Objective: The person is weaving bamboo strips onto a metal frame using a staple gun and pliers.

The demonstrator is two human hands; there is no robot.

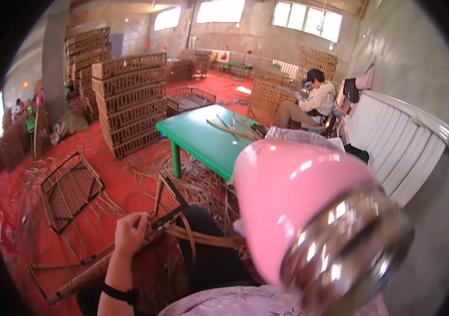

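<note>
A pink thermos bottle (pixel 293 205) with a shiny metal neck (pixel 348 247) is tilted very close in front of me and covers much of the right side. My right hand holds it up from behind, mostly hidden; only a bit of lavender fabric (pixel 238 227) shows at the bottle's left edge. At lower left, my left hand (pixel 130 234) has its fingers curled closed beside a dark-edged woven frame (pixel 169 215) across my lap. Whether it grips anything is hard to make out. Loose flat wooden strips (pixel 203 238) lie over the frame.
A green table (pixel 203 131) ahead bears several strips. Stacked slatted crates (pixel 129 105) stand left of it, another frame (pixel 71 192) lies on the red floor, and shavings (pixel 203 181) are scattered around. A seated person (pixel 314 102) works near the white radiator (pixel 393 142) at right.
</note>
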